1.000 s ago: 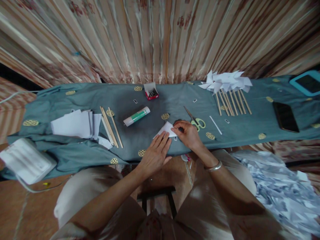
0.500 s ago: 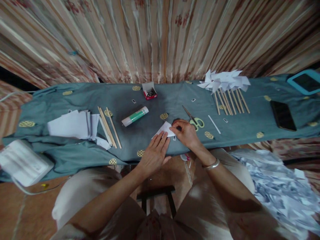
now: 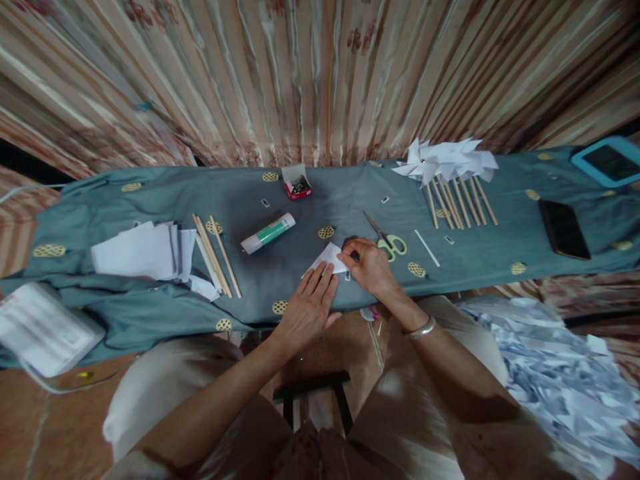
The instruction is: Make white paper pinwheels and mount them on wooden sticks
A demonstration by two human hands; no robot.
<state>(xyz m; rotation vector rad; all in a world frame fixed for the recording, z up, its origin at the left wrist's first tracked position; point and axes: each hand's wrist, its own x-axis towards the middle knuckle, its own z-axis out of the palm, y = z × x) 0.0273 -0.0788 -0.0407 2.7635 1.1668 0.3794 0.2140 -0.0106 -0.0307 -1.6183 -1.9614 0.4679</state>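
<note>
A small folded sheet of white paper (image 3: 329, 256) lies near the front edge of the cloth-covered table (image 3: 280, 273). My left hand (image 3: 309, 300) rests flat on its lower edge, fingers stretched out. At the paper's right corner, my right hand (image 3: 369, 265) pinches it between thumb and forefinger; the other fingers are curled. Just beyond my right hand lie green-handled scissors (image 3: 390, 243), blades slightly apart and pointing away. A glue stick (image 3: 269, 233) with a green label lies to the left of the paper.
A red box of pins (image 3: 299, 185) stands at the back. Wooden sticks (image 3: 215, 257) and stacked paper (image 3: 135, 252) are on the left. Paper pinwheels (image 3: 450, 162) on sticks, a paper strip (image 3: 427, 248) and a phone (image 3: 565, 230) lie right. Cut paper (image 3: 560, 373) is heaped below.
The view has shifted very slightly. Both hands stay on the folded paper in almost the same position.
</note>
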